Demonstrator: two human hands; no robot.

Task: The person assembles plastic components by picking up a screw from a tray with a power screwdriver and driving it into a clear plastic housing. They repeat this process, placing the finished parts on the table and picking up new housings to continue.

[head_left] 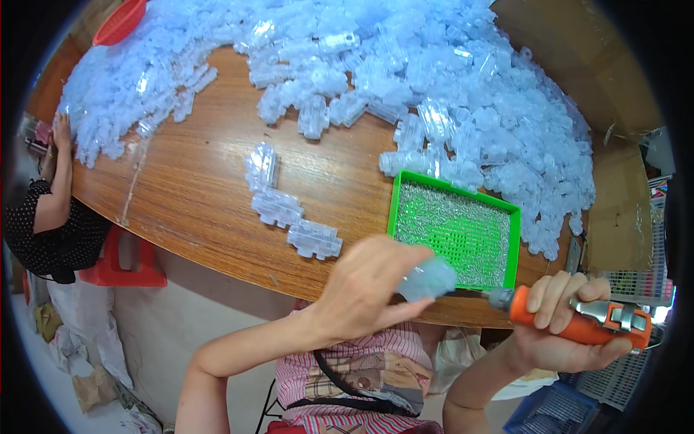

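My left hand (372,286) is closed around a clear, bluish plastic piece (428,281) above the table's near edge. My right hand (560,318) grips an orange power screwdriver (571,325) with a metal lever on its side. The tool's tip points left toward the plastic piece, with a small gap between them. Just beyond both hands, a green tray (517,249) holds many small silvery screws, thinnest near its middle. Three clear plastic pieces (278,207) lie in a staggered row on the table, left of the tray.
A large heap of clear plastic pieces (463,79) covers the far side of the wooden table (195,145). Cardboard (618,195) walls the right side. At far left are another person's arm (61,166), a red basket (119,22) and a red stool (126,264). Blue crates (553,412) stand lower right.
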